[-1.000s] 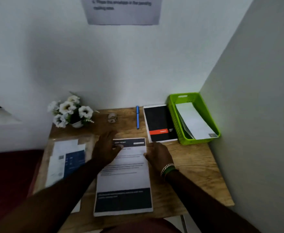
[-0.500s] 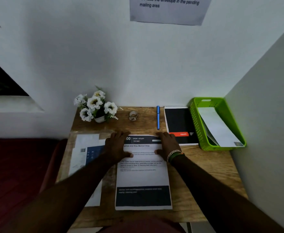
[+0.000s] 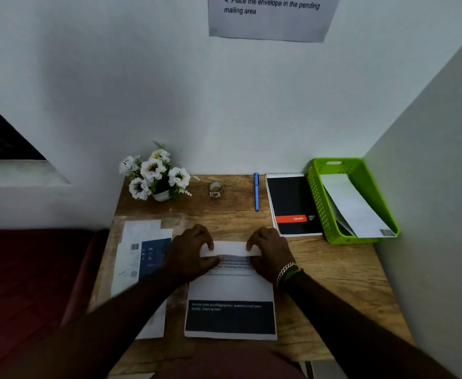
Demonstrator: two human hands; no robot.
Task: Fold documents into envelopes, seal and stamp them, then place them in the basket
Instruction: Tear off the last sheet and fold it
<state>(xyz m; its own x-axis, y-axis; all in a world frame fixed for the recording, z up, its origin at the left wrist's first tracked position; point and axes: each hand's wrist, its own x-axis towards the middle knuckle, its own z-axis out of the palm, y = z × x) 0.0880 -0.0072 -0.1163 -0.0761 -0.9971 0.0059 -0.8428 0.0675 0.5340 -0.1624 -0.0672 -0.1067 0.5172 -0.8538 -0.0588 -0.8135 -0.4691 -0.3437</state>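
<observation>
First fold barely begun: document (image 3: 231,288) far edge is pinched and turned over by left hand (image 3: 190,254) and right hand (image 3: 269,253) fingers at desk centre; enveloping, sealing, stamping, basket (image 3: 316,198) drop remain undone.

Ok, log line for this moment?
fold begun | left hand, right hand curl document top edge | basket holds envelope

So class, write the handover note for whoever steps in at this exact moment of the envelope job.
Left hand and right hand: both pinch the far edge of the document, turned over towards the person.
Basket: far right, one envelope inside.
Paper stack: left of the document.
Done: first fold begun.
Left: finish folding, insert, seal, stamp, place in basket.
</observation>
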